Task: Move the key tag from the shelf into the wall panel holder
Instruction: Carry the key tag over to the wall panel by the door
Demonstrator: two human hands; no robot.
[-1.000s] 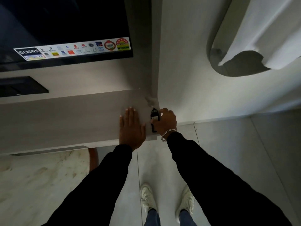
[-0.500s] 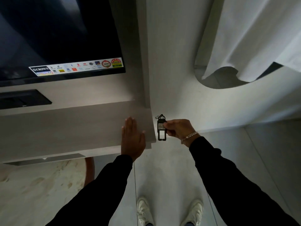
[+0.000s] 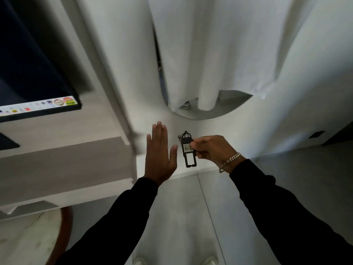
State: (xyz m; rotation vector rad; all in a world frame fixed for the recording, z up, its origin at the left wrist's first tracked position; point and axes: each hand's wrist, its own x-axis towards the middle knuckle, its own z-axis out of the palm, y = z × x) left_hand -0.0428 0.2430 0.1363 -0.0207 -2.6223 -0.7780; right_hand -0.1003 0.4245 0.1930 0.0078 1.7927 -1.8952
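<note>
1. The key tag (image 3: 188, 150) looks like matt black plastic with a pale paper label;
2. the shelf (image 3: 63, 165) shows matt grey wood grain;
3. the curtain (image 3: 219, 44) is soft white cloth;
4. the bracelet (image 3: 230, 161) is shiny metal chain;
5. the sleeves (image 3: 286, 217) are matt black cloth.

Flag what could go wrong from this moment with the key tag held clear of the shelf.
1. The right hand pinches the key tag only at its edge, most of it hanging free; it could slip and drop to the floor.
2. No wall panel holder is identifiable in this blurred view, so the person may have to search for it.
3. The left hand, flat and open beside the tag, could knock it.
</note>
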